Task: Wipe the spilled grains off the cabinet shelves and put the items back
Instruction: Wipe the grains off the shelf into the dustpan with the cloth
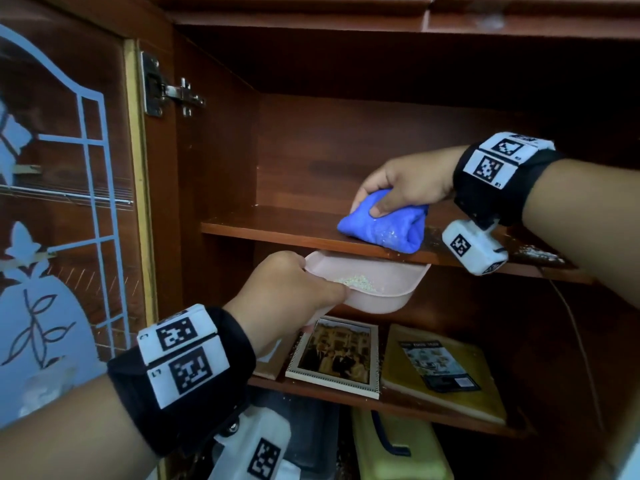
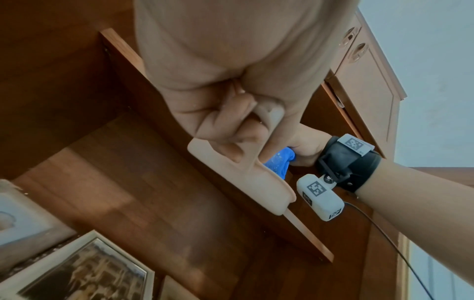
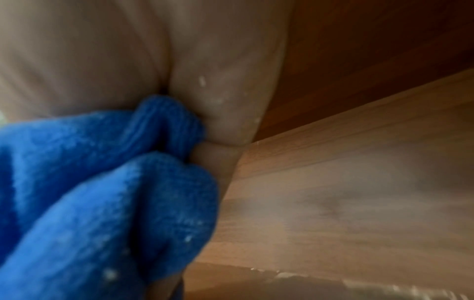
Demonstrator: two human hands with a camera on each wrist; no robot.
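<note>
Head view: the right hand (image 1: 405, 181) grips the blue cloth (image 1: 381, 226) at the shelf (image 1: 270, 228) front edge. The left hand (image 1: 287, 292) grips the pink tray (image 1: 381, 285) directly below, grains (image 1: 356, 282) inside; more grains lie rightward.

Left wrist view: fingers (image 2: 231, 130) curl round the tray rim (image 2: 243, 182).

Right wrist view: cloth bunched in the palm.

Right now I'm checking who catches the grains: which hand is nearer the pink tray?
Left. The left hand grips the pink tray by its rim under the shelf edge; the right hand is above, pressing the blue cloth on the shelf.
</note>
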